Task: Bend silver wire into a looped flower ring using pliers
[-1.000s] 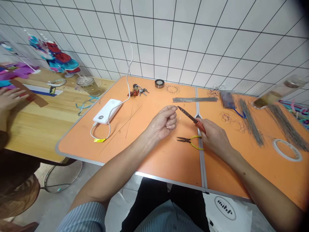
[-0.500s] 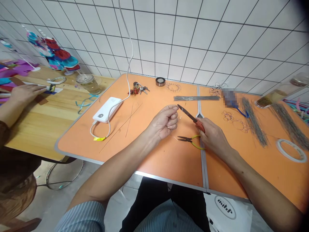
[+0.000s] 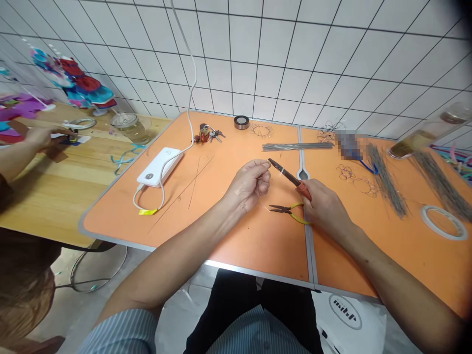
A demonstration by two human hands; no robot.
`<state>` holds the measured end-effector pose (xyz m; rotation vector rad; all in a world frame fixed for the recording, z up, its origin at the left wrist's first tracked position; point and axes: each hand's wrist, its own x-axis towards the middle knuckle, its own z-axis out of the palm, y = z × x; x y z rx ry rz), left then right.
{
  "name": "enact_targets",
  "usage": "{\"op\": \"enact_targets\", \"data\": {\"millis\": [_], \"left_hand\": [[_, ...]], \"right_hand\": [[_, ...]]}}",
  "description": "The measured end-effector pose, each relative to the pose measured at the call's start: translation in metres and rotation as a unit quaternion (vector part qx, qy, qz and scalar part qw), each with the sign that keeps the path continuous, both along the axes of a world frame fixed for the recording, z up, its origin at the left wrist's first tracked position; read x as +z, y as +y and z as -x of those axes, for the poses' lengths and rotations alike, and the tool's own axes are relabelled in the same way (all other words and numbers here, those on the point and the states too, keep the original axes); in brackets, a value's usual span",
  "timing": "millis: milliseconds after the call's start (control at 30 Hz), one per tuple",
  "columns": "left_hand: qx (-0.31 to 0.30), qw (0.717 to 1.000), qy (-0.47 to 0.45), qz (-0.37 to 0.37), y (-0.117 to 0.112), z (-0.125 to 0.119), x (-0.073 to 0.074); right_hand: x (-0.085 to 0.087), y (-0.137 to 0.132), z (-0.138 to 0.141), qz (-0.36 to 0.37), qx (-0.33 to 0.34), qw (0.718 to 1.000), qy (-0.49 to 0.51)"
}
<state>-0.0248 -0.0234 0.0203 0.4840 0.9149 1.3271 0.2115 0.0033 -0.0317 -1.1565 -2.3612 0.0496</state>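
Note:
In my right hand (image 3: 324, 204) is a pair of red-handled scissors (image 3: 285, 173), the long dark blades together and slanting up to the left. Their tip meets the pinched fingertips of my left hand (image 3: 250, 182). Whatever those fingers hold is too small to make out. Just below the scissors, yellow-handled pliers (image 3: 282, 209) lie on the orange table (image 3: 236, 246) with their handles partly spread. Two long thin wires (image 3: 190, 184) cross on the tabletop, left of my left hand.
Behind my hands lie a wire bundle (image 3: 295, 146), black tape (image 3: 241, 122) and keys (image 3: 212, 133). A white power bank (image 3: 160, 167) with a cable sits left. Farther right are more wire bundles (image 3: 387, 182), a jar (image 3: 424, 135) and a white ring (image 3: 444, 222). Another person's hand (image 3: 40, 139) works far left.
The view has shifted slightly. My hands stay together at the scissors' tip, with the blades turned a little. The other person's hand at far left has changed position.

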Motion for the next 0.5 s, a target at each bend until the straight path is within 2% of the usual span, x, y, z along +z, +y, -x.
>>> {"op": "enact_targets", "data": {"millis": [500], "left_hand": [[0.02,0.999,0.037,-0.025,-0.0004,-0.0023,-0.0022]], "right_hand": [[0.0009,-0.0023,0.0006,0.018,0.009,1.0,-0.001]]}}
